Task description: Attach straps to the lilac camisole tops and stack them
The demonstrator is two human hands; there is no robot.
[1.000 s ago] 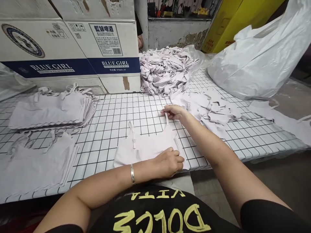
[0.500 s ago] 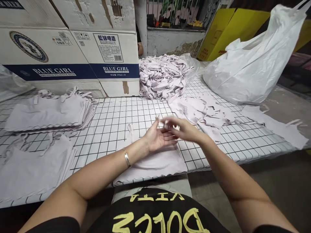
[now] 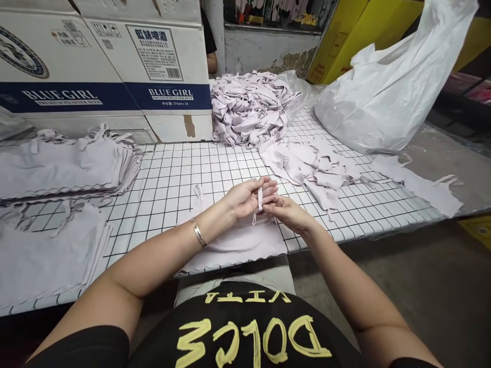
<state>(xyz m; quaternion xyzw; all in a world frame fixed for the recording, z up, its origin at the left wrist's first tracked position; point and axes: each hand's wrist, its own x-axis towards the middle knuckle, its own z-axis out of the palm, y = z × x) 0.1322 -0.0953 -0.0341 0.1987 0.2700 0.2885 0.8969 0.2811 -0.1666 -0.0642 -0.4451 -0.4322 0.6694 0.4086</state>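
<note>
A pale pink camisole top [image 3: 245, 240] lies flat on the table's near edge, its scalloped hem toward me. One of its shoulder straps [image 3: 260, 197] is lifted and runs across the fingers of my left hand [image 3: 247, 199], which is palm up with the thumb bent over the strap. From the right, my right hand [image 3: 287, 212] pinches the strap lower down, near a small loop hanging below. The other strap [image 3: 198, 193] stands up in a loop on the table, left of my hands. My wrists partly cover the top.
Stacked matching tops [image 3: 61, 168] lie at left, with more tops [image 3: 46, 255] nearer me. A beer carton [image 3: 169, 117] stands behind them. A heap of pink fabric pieces [image 3: 249, 107], loose tops [image 3: 310, 161] and a white plastic bag [image 3: 376, 102] are beyond. Part of another person's arm [image 3: 212, 62] shows behind the carton.
My left thumb has folded down over the strap, which now shows across the fingers. My right hand has dropped lower and pinches it. The whole view has shifted slightly.
</note>
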